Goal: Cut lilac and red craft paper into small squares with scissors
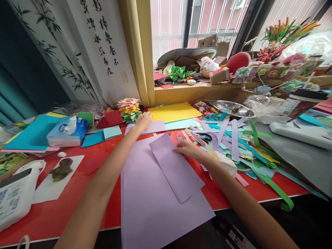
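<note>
My right hand (187, 149) pinches the upper right edge of a light purple rectangle of paper (178, 169) between thumb and fingers. This piece lies tilted over a larger light purple sheet (147, 200), which overhangs the front edge of the table. Farther back, my left hand (144, 121) rests with fingers stretched forward over a smaller light purple sheet (157, 127). Its fingertips are partly hidden. Just left of that hand stands a layered stack of folded pink, yellow and green paper (129, 110).
Yellow paper (176, 112) lies at the back. Coloured paper strips (234, 138), scissors (206, 137) and a metal dish (233, 109) are on the right. A tissue pack (67, 131) and blue paper (32, 133) lie left on the red table (109, 211).
</note>
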A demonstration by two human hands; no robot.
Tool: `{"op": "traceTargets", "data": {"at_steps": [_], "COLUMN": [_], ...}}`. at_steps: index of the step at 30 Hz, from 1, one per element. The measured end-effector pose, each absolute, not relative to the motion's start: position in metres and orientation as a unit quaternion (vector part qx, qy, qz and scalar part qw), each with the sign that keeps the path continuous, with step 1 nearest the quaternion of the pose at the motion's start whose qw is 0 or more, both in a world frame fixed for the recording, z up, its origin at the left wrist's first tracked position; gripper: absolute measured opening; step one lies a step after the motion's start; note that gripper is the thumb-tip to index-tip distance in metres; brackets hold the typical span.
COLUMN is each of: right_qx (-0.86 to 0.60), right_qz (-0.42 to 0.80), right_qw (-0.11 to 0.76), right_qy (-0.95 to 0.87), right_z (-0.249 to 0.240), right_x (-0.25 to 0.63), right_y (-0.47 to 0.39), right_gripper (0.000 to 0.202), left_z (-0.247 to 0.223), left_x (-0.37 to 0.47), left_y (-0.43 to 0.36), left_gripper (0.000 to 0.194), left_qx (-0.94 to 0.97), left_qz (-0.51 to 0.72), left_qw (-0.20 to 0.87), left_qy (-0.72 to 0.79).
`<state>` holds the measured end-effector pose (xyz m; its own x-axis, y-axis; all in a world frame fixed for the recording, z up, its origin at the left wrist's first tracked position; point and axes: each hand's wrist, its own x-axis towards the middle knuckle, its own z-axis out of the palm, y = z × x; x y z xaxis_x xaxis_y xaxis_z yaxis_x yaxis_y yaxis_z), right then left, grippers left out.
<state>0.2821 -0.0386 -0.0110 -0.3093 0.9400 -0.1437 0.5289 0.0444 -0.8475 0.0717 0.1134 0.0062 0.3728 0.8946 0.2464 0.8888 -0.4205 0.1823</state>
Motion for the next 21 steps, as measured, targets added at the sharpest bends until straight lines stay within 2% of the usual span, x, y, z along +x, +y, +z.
{"op": "traceTargets", "data": {"at_steps": [4,7,10,15,18,21], "right_qx": [-0.535,-0.532,-0.540,-0.569,-0.579,-0.522], "right_qz": [0.444,0.458,0.467,0.455,0.471,0.540], "right_qw": [0.291,0.329,0.343,0.334,0.335,0.355], "right_qy": [-0.657,-0.632,-0.610,-0.599,-0.575,-0.557], "right_z": [-0.012,-0.008,0.002,0.021,0.023,0.018], "right_x": [0.279,0.276,0.273,0.267,0.266,0.269], "right_y": [-0.038,-0.041,-0.049,-0.063,-0.065,-0.061], "right_gripper": [0.036,0.038,0.039,0.039,0.040,0.042], "left_z": [0.021,0.029,0.033,0.034,0.035,0.037], "left_x": [0.075,0.069,0.062,0.057,0.054,0.049], "left_y": [0.071,0.037,0.014,0.000,-0.004,-0.006], "left_gripper": [0.032,0.034,0.034,0.034,0.026,0.013], "left_qx": [0.859,0.847,0.802,0.747,0.742,0.727], "left_qz": [0.169,0.220,0.281,0.320,0.310,0.311], "left_qw": [0.106,0.277,0.369,0.443,0.471,0.516], "left_qy": [0.472,0.397,0.377,0.379,0.361,0.329]}}
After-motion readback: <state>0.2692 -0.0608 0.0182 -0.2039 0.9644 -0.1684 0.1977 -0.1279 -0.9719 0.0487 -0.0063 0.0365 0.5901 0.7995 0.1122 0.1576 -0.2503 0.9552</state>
